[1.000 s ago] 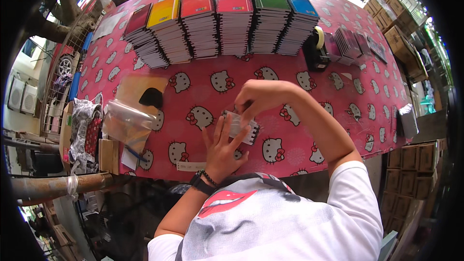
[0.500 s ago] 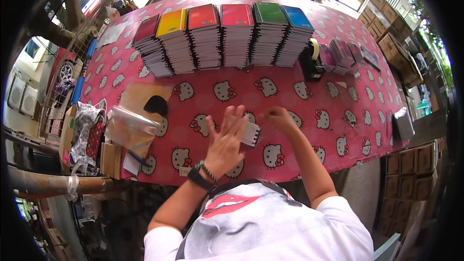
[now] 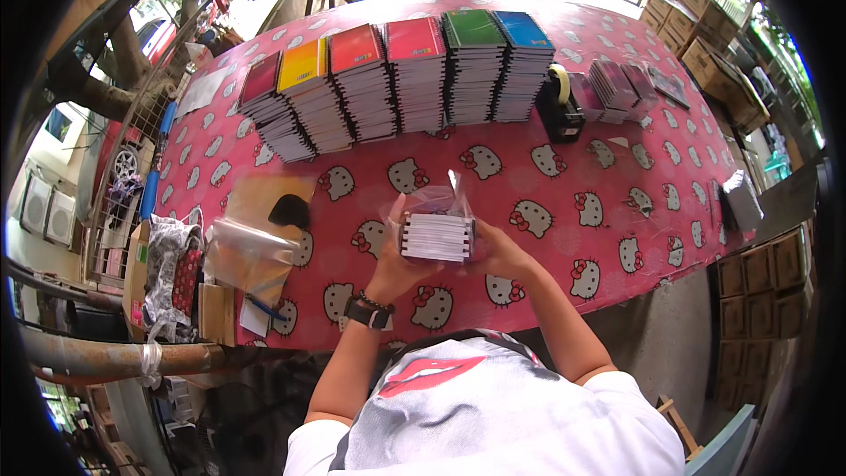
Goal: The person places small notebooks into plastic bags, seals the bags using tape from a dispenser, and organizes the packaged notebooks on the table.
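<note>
A small block of spiral-bound notebooks [image 3: 435, 240] stands between my two hands, white page edges facing me and black coils at both sides. Clear plastic, seemingly a bag [image 3: 438, 200], wraps its far part and sticks up loosely. My left hand [image 3: 398, 266] is closed around the left side of the block. From the right, my right hand [image 3: 495, 252] grips the opposite side, its fingertips partly hidden. Beyond them stand tall stacks of notebooks with maroon [image 3: 262, 79], yellow [image 3: 301, 64], red [image 3: 355, 48], green [image 3: 473, 29] and blue [image 3: 522, 31] covers.
A black tape dispenser [image 3: 564, 119] stands right of the stacks, beside plastic-wrapped notebook bundles [image 3: 614, 88]. At left lie clear plastic sleeves [image 3: 251, 251], a dark flat object [image 3: 289, 211] and a pen [image 3: 267, 308]. Cardboard boxes [image 3: 758, 295] are piled at right.
My left hand, spread flat over the notebooks before, now grips their left side. My right hand has come in to the right side. The block now stands upright in clear plastic.
</note>
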Action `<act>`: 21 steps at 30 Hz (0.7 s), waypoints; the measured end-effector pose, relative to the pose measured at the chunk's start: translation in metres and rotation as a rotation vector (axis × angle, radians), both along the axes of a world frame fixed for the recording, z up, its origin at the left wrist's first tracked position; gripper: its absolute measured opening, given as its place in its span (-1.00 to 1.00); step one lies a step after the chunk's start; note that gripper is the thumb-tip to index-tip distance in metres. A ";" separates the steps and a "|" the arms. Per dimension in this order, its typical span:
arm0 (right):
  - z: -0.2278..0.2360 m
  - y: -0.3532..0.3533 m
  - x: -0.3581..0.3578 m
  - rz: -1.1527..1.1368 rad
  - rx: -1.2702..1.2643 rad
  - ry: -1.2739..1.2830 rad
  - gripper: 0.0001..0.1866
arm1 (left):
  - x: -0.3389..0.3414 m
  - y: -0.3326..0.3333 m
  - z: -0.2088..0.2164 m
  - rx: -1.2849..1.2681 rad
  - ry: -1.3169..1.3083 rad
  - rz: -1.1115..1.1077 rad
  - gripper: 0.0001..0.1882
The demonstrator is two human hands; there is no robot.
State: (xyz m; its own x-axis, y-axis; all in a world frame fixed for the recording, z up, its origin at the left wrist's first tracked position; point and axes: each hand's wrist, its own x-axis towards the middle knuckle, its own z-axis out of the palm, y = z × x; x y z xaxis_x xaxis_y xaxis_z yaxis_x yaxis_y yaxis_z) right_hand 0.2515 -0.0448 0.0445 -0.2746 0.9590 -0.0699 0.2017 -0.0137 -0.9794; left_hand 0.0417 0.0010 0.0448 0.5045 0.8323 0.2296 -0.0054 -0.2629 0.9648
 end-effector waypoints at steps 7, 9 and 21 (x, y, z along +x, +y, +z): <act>0.055 0.022 -0.002 -0.199 0.091 -0.018 -0.51 | -0.009 0.019 0.040 -0.134 -0.096 0.009 -0.14; 0.078 0.034 -0.013 -0.220 0.206 -0.523 -0.60 | -0.009 0.036 0.061 -0.028 0.276 0.072 -0.32; 0.089 0.050 -0.023 -0.337 0.589 -0.598 -0.85 | 0.002 0.045 0.096 0.543 0.553 0.192 -0.63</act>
